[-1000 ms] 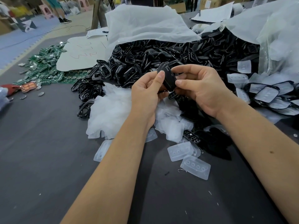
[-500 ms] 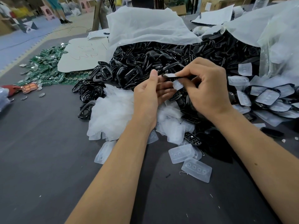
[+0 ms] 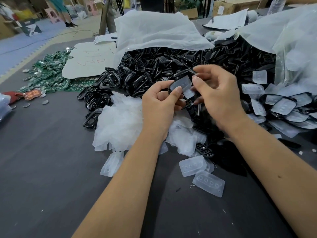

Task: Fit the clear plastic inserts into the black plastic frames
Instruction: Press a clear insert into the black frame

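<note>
My left hand grips a black plastic frame with a clear insert seated in it, thumb on its face. A second clear insert shows just below it, between the two hands. My right hand is beside the frame, blurred, with its fingers curled near the frame's right edge; what it holds is unclear. Behind the hands lies a big heap of black frames. A pile of clear inserts sits under my left wrist.
Fitted frames are stacked at the right. Loose clear inserts lie on the dark table near my forearms. Green circuit boards spread at the far left. White plastic bags cover the heaps behind.
The black frame has turned from edge-on to face-up, and a clear insert now lies in it. My right hand has shifted slightly to the right of the frame.
</note>
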A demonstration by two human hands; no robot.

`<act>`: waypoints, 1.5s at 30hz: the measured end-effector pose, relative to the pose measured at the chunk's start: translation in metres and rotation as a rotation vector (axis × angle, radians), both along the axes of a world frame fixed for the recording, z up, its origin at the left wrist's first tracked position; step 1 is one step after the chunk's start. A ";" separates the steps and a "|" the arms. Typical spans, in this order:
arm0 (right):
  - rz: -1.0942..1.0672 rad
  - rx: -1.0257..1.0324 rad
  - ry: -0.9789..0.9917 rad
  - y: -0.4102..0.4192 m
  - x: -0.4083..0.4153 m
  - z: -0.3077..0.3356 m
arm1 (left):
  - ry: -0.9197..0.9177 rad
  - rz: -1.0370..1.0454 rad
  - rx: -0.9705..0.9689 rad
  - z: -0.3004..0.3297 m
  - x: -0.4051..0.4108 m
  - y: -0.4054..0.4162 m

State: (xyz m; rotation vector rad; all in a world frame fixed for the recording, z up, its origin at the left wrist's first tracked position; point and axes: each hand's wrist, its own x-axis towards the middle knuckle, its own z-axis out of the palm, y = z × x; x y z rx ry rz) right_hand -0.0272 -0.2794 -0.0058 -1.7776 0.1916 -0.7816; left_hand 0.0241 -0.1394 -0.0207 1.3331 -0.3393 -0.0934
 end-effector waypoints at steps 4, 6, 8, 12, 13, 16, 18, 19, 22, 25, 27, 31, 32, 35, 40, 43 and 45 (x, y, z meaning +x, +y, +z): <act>0.118 0.230 0.126 0.004 0.001 -0.004 | -0.060 -0.026 0.059 -0.002 0.001 0.000; 0.116 0.234 0.115 0.005 0.001 -0.005 | -0.066 -0.039 0.080 -0.002 0.000 0.000; 0.100 0.256 0.109 0.004 0.001 -0.004 | -0.065 -0.015 0.099 -0.002 -0.001 -0.001; 0.043 0.324 0.090 0.004 0.001 -0.004 | -0.042 0.134 0.079 -0.001 -0.002 -0.002; 0.035 0.342 0.076 0.004 0.001 -0.003 | -0.052 0.167 0.072 -0.001 -0.003 -0.003; 0.031 0.383 0.028 0.007 0.000 -0.002 | -0.150 0.254 0.159 -0.002 -0.005 -0.004; 0.058 0.399 0.000 0.011 0.000 -0.003 | -0.192 0.292 0.229 -0.003 -0.005 -0.005; 0.075 0.404 -0.014 0.013 0.000 -0.003 | -0.192 0.305 0.242 -0.003 -0.005 -0.005; 0.116 0.409 -0.037 0.021 0.001 -0.004 | -0.183 0.340 0.247 -0.001 -0.006 -0.005; 0.125 0.405 -0.033 0.024 0.001 -0.005 | -0.175 0.353 0.218 0.000 -0.006 -0.006; 0.119 0.409 -0.015 0.023 0.002 -0.004 | -0.186 0.358 0.192 0.001 -0.006 -0.006; 0.118 0.440 0.035 0.019 0.002 -0.003 | -0.073 0.262 0.042 0.002 -0.004 -0.004; 0.120 0.449 0.047 0.018 0.002 -0.002 | -0.056 0.234 0.029 0.002 -0.003 -0.004; 0.086 0.459 0.070 0.015 0.002 -0.003 | -0.081 0.191 0.069 0.000 -0.002 -0.004; 0.013 0.429 0.075 0.012 0.003 -0.005 | -0.078 0.110 0.071 -0.001 -0.001 -0.005; 0.014 0.390 0.084 0.011 0.004 -0.005 | -0.044 0.041 0.053 0.000 -0.002 -0.004; 0.007 0.363 0.087 0.011 0.004 -0.005 | -0.034 0.014 0.044 0.000 -0.001 -0.004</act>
